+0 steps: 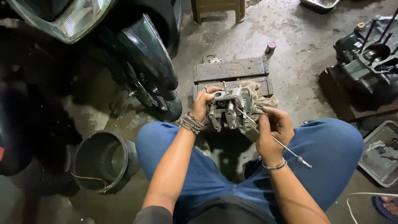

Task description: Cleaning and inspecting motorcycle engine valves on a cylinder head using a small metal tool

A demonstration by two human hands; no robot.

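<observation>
1. The left hand point(203, 103) wraps its fingers tightly around the left side of a grey cast-metal engine part point(228, 108), held above the knees.
2. The right hand point(271, 132) pinches a thin silver metal rod point(271, 139) between thumb and curled fingers (its tip reaches into the part; its knobbed end points near-right).
3. A stained beige rag point(255, 101) lies under the part, over a worn wooden block point(230, 70) farther off.
4. A black plastic bucket point(103, 159) lies on its side to the near left.

A motorcycle repair workshop — stained concrete floor point(290, 49), a scooter's front wheel point(159, 97), an engine case point(369, 58), a parts tray point(383, 155).
</observation>
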